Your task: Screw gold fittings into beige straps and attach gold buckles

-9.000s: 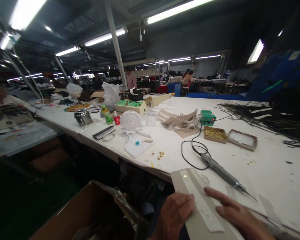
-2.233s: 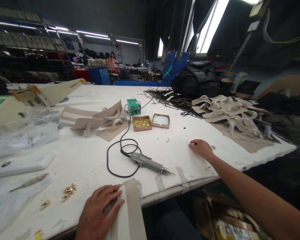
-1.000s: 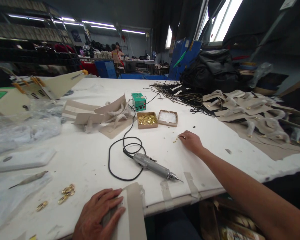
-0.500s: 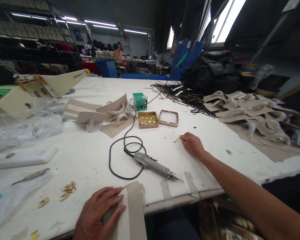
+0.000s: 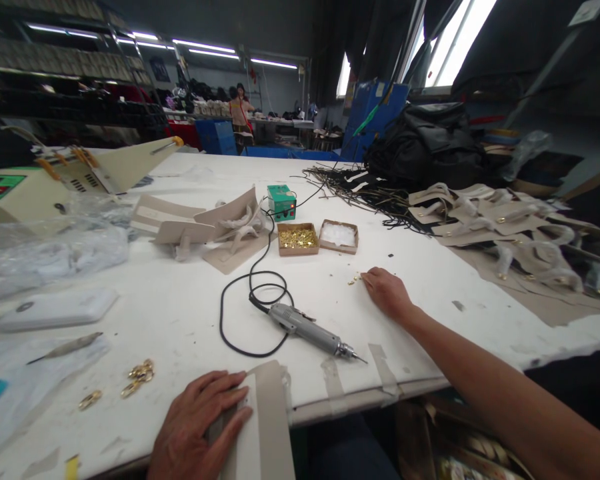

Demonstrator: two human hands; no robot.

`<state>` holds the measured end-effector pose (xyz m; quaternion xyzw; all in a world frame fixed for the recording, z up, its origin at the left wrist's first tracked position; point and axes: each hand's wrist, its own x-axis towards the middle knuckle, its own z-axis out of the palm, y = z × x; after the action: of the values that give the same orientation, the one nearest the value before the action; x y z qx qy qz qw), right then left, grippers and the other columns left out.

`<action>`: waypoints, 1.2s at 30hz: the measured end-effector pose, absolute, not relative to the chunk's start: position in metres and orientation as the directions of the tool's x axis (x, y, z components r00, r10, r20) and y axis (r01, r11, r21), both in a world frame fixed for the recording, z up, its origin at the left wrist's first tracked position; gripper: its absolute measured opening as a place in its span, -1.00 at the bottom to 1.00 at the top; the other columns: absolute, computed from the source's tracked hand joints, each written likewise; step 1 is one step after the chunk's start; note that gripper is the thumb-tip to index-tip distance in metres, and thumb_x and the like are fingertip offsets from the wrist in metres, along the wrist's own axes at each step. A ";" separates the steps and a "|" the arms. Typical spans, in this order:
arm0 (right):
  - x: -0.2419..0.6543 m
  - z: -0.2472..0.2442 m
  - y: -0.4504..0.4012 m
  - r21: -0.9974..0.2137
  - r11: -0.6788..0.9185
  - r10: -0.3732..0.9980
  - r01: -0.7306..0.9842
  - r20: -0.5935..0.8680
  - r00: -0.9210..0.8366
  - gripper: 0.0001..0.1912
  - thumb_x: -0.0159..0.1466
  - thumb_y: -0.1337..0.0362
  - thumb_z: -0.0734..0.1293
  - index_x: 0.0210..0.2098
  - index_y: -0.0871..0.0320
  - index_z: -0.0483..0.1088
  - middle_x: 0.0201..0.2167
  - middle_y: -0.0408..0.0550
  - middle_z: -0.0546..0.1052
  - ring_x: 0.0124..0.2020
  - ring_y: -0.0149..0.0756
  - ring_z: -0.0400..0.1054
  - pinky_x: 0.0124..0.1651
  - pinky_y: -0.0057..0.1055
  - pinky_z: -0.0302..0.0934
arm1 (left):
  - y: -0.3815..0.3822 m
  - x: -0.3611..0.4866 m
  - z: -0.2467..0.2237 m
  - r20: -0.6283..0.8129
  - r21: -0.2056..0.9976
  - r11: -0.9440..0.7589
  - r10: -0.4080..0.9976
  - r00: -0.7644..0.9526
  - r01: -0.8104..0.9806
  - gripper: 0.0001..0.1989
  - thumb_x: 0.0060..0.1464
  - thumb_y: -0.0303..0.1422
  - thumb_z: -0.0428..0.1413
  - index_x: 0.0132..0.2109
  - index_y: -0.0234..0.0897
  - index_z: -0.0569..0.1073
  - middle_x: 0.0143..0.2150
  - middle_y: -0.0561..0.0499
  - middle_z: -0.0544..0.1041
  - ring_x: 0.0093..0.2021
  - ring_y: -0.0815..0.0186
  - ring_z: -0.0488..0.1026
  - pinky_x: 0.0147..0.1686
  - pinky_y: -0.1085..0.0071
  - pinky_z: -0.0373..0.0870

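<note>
Grip of the left hand (image 5: 200, 427) is spread flat on the beige panel (image 5: 273, 420) at the near edge; rightward, beyond the screwdriver (image 5: 307, 330), the right hand's (image 5: 387, 293) fingertips nearly close beside gold bits (image 5: 353, 279), hold unclear.

Strip lights (image 5: 204, 47) glow beneath a dark ceiling. Bright windows (image 5: 455, 47) and crowded shelves (image 5: 60, 60) flank the grey wall (image 5: 275, 87).

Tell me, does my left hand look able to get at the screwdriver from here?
Probably yes. The screwdriver lies uncovered just beyond your left hand, with its cord looped beside it. That hand rests on the beige panel, though, so it would likely have to lift off.
</note>
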<state>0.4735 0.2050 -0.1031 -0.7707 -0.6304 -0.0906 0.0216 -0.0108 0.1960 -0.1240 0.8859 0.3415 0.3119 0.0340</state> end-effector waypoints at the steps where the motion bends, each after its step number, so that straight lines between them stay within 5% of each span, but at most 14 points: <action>1: 0.473 -0.103 0.205 0.088 -0.196 0.971 0.977 0.159 0.180 -0.60 0.58 0.23 0.07 0.04 0.12 0.53 0.03 0.07 0.57 0.03 -0.18 0.41 -0.06 -0.37 0.20 | 0.196 -0.011 -0.124 0.527 0.271 -0.766 0.625 0.575 0.584 -0.75 0.24 -0.06 0.23 -0.01 0.02 0.64 0.05 0.12 0.69 0.11 0.08 0.55 0.02 0.13 0.54; 14: 0.469 -0.091 0.202 0.195 -0.119 0.992 0.974 0.051 0.112 -0.63 0.54 0.34 0.11 0.11 0.16 0.50 0.03 0.14 0.55 0.02 -0.08 0.42 -0.07 -0.32 0.21 | 0.196 -0.011 -0.122 0.542 0.252 -0.774 0.610 0.578 0.581 -0.76 0.26 -0.06 0.22 -0.02 0.02 0.64 0.04 0.12 0.70 0.08 0.08 0.57 -0.01 0.12 0.56; 21: 0.467 -0.082 0.210 0.218 -0.082 0.996 0.973 -0.007 0.086 -0.70 0.45 0.47 0.18 -0.02 0.21 0.53 -0.09 0.17 0.57 -0.08 -0.07 0.46 -0.14 -0.31 0.22 | 0.196 -0.010 -0.122 0.542 0.257 -0.772 0.613 0.575 0.581 -0.75 0.27 -0.04 0.21 -0.01 0.02 0.63 0.04 0.13 0.70 0.08 0.08 0.57 -0.02 0.11 0.56; 36: 0.495 -0.094 0.227 -0.013 -0.257 0.939 0.966 0.233 0.253 -0.68 0.51 0.21 0.19 -0.04 -0.04 0.61 -0.01 -0.12 0.62 -0.10 -0.27 0.48 -0.22 -0.44 0.18 | 0.195 -0.012 -0.123 0.534 0.250 -0.773 0.612 0.583 0.583 -0.76 0.25 -0.06 0.22 -0.02 0.01 0.63 0.04 0.10 0.69 0.09 0.07 0.56 -0.01 0.12 0.58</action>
<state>0.4953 0.2272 -0.0937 -0.7878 -0.6046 -0.0894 0.0766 -0.0117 0.1948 -0.1231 0.8892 0.3360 0.3095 0.0237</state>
